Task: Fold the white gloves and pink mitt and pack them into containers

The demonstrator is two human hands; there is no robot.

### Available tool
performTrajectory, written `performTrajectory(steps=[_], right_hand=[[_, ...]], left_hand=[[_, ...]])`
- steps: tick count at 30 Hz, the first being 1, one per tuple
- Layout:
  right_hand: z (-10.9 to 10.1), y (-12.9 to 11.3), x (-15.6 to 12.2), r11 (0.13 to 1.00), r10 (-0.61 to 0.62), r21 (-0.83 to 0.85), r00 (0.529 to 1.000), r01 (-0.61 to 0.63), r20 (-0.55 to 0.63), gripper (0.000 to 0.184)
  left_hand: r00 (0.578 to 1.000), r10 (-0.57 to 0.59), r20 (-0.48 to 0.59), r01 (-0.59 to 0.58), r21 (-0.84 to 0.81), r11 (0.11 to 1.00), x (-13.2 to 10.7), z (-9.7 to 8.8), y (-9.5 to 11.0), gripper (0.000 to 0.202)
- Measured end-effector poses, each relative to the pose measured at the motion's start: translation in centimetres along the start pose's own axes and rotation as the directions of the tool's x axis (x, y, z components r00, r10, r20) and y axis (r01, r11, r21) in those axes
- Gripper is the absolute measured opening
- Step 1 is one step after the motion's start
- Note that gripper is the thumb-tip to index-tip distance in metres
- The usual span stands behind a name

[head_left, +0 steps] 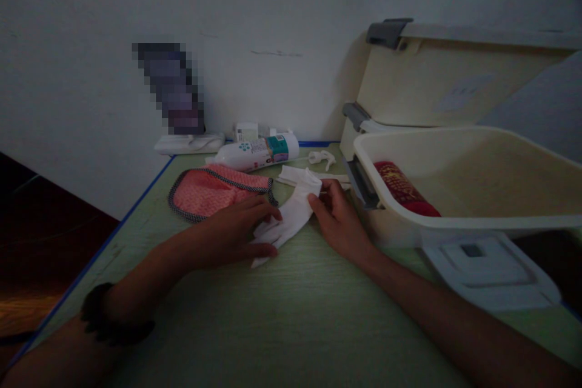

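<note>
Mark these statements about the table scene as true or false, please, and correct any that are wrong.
1. The left hand and right hand both touch the white cloth. True.
2. The bottle stands upright. False: the bottle lies on its side.
3. The lid of the box is open. True.
4. The red item is outside the box. False: the red item lies inside the box.
5. The pink cloth has a dark checked edging. True.
6. The black bracelet is on the right wrist. False: the black bracelet is on the left wrist.
</note>
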State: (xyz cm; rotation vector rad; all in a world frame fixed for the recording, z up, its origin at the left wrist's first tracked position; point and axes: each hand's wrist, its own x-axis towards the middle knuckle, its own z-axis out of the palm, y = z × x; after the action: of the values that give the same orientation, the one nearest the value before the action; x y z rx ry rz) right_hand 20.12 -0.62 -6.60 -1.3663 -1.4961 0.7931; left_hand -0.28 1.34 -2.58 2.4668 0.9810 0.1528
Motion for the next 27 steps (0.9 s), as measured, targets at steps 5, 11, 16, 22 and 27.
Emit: performTrajectory(steps=[5,11,16,22,27], right_hand=[[0.0,0.0,0.0,1.000,0.001,0.003,1.000,-0.001,0.009,0.015],[0.0,0.3,0.1,0.999,-0.027,-0.032,0.999,0.026,-0.022,0.012],[0.0,0.1,0.1,0.999,-0.014,-0.049,0.999,0.012,-0.032,0.014],[-0.1,0.1,0.1,0.999,-0.019,-0.028,1.000,0.019,-0.017,0.014],[-0.1,0.1,0.1,1.000,-0.018,-0.015,1.000,0.018,0.008,0.014]], left_hand=[[0.998,-0.028,0.057,0.030,-0.031,0.999,-0.2,-0.4,0.1,0.047],[0.987,-0.025,0.159,0.034,-0.050,0.998,-0.7,-0.8,-0.2,0.074],[0.986,0.000,0.167,0.009,-0.057,0.998,-0.6,-1.0,0.0,0.071],[0.991,-0.009,0.134,0.014,-0.034,0.999,-0.4,-0.8,0.1,0.060],[0.991,-0.016,0.135,0.024,-0.058,0.998,-0.5,-0.5,-0.1,0.068]])
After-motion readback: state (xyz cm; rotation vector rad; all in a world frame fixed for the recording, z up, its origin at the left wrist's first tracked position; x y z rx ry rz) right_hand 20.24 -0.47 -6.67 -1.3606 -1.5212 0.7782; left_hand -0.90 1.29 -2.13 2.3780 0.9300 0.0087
